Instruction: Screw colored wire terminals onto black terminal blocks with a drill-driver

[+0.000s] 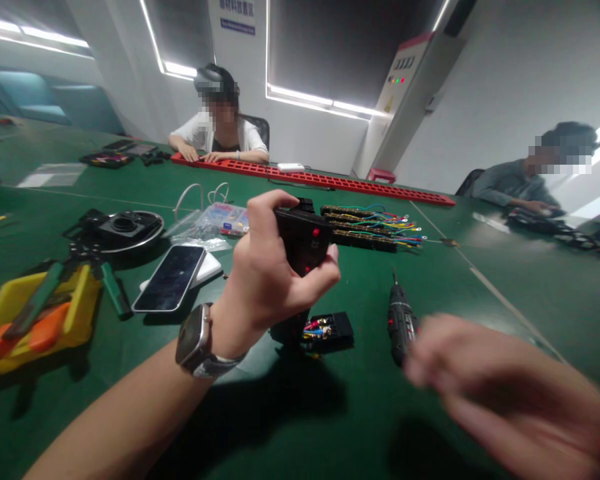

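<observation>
My left hand (275, 267), with a watch on its wrist, is closed around a black boxy device (305, 233) with red spots on it, held above the table. Its exact kind does not show. Just beyond and below my grip lies a black terminal block (335, 330) with coloured wire ends and metal contacts. My right hand (460, 360) is smeared by motion at the lower right, its fingers curled but unclear. Close to its fingertips lies a black and red electric screwdriver (400, 320), bit pointing away; whether they touch is unclear.
Wired black terminal strips (375, 230) lie ahead, before a long red slotted rail (330, 180). At left are a phone (170, 279), a yellow bin (83, 313), green-handled pliers (115, 290) and a round dish (150, 230). Two people sit across the green table.
</observation>
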Tool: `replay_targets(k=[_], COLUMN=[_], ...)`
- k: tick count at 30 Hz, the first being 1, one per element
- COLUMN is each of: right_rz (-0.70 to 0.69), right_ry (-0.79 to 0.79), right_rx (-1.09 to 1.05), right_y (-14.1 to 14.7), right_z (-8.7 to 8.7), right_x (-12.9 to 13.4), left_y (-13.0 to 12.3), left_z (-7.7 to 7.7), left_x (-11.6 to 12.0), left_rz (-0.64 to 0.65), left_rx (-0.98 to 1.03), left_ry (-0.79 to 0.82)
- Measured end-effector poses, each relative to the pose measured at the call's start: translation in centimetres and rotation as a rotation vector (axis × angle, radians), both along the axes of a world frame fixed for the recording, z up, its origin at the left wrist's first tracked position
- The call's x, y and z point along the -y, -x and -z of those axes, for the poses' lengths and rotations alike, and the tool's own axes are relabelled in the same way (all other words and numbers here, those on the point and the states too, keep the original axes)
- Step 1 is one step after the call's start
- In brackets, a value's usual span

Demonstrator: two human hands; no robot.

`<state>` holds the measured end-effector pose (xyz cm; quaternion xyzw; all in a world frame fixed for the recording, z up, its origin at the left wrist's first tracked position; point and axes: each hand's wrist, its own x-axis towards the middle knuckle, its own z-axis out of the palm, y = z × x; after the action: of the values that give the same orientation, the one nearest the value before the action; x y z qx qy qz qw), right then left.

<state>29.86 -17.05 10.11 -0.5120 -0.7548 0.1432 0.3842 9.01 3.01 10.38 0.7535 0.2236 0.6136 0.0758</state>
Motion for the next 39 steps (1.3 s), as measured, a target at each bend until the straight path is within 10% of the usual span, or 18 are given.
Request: replay_targets(k=[5, 10, 23, 39], right_rz=[-0.045, -0.052, 0.007, 0.085], right_ry=[0.222, 0.294, 0.359, 0.368], right_rx=[0.265, 0.195, -0.006, -0.130], right_y=[-1.9, -2.4, -1.7, -0.9], right_z=[5.5, 9.1, 10.3, 11.4], right_x=[-8.4, -9.9, -10.6, -11.0], left_y=[0.0, 0.1, 0.5, 2.9], left_z=[0.1, -0.2, -0.5, 1.3], left_x=[0.1, 0.1, -1.3, -10.3], left_rz=[-0.001, -0.024, -0.048, -0.238], left_rx=[-0.003, -0.019, 0.024, 0.004], left_ry=[-0.021, 0.029, 0.172, 0.699])
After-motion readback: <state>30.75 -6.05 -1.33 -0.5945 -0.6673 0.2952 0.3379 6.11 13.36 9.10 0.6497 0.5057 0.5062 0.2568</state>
